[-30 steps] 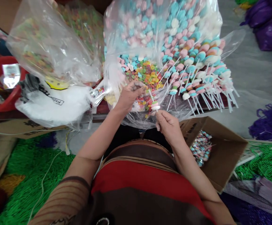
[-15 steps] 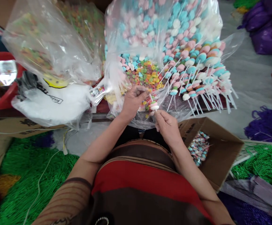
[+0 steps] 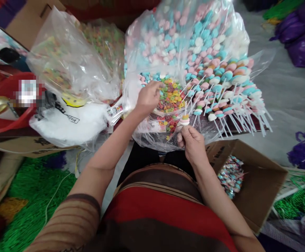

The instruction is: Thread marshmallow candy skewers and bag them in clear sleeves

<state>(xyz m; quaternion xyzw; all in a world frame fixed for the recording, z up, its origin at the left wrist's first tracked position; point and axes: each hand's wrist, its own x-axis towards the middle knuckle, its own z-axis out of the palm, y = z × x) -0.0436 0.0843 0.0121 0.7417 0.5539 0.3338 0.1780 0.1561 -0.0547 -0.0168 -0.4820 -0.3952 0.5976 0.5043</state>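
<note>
My right hand (image 3: 191,141) pinches a white stick (image 3: 185,112) upright, with a few candy pieces threaded low on it just above my fingers. My left hand (image 3: 149,97) reaches into the pile of small coloured ring candies (image 3: 171,97) inside an open clear plastic bag (image 3: 152,133); its fingers are curled down on the rings, and I cannot tell whether they hold one. To the right lies a heap of finished candy skewers (image 3: 228,94), pink, blue and white pieces on white sticks. Behind them the bag holds loose pink, blue and white candies (image 3: 184,38).
A second clear bag of coloured rings (image 3: 68,59) stands at the left over a white plastic bag (image 3: 68,122). A red basin (image 3: 10,115) sits far left. An open cardboard box (image 3: 257,185) with wrapped sweets (image 3: 230,175) is by my right knee. Green and purple tinsel lies around.
My left hand has left the stick and moved up into the ring candies. My right hand has tilted the stick upright. The camera has shifted slightly.
</note>
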